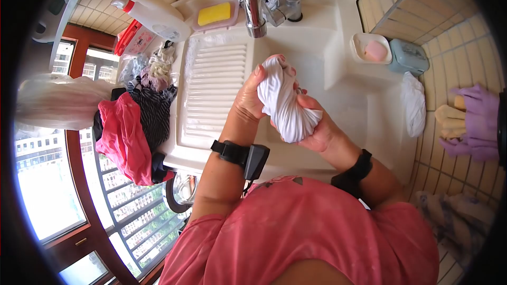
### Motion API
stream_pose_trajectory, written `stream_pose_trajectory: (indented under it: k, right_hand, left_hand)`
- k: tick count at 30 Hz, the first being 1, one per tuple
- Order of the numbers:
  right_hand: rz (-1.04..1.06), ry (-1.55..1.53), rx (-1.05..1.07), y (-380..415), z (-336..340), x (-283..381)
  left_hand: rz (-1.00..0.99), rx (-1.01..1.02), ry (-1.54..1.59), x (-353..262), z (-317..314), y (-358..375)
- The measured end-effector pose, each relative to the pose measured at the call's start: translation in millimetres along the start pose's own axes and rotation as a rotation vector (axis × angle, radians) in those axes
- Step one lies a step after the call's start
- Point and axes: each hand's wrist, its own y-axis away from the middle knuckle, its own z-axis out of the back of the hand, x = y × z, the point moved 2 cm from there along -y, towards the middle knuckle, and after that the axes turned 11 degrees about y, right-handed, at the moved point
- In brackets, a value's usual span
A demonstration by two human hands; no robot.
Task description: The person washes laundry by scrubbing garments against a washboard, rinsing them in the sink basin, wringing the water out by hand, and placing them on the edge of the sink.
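A white cloth [285,103], bunched and twisted, is held in both hands above the basin of the sink [369,105]. My left hand [254,92] is closed around its upper left end, with the thumb on top. My right hand [319,126] grips the lower right end, the palm partly beneath it. The cloth hangs clear of the ribbed washboard [214,89], which lies to its left. Above the cloth is the chrome faucet [255,8].
A yellow sponge [214,14] in a dish and a spray bottle [153,8] stand at the back left. Pink [125,137] and striped dark clothes [153,113] lie at the left edge. At the right are a soap dish [360,55], a blue-green box [409,57] and hanging gloves [475,119].
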Motion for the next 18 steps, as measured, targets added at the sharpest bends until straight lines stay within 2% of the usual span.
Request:
stream_pose_trajectory:
  k: [1,3,5,8,14,18]
  right_hand:
    - [-0.004,-0.008,-0.004,6.4,-5.3,1.0]
    - [-0.011,0.094,0.110,21.0,-17.2,8.4]
    - [-0.013,0.208,0.167,26.6,-22.8,17.0]
    - [-0.103,0.607,0.085,22.9,-23.3,23.1]
    - [-0.067,0.918,-0.085,14.0,-9.2,16.4]
    - [-0.032,0.969,-0.154,0.9,13.0,3.5]
  left_hand:
    - [0.002,-0.009,0.003,-0.1,1.6,3.9]
    - [0.036,-0.177,0.082,-3.1,-10.5,8.4]
    - [0.056,-0.220,0.030,-5.2,-25.5,6.5]
    - [0.088,-0.413,-0.179,-3.7,-34.7,7.0]
    - [0.087,-0.558,-0.421,7.6,-23.3,4.5]
    - [0.072,-0.551,-0.574,16.3,-7.2,0.1]
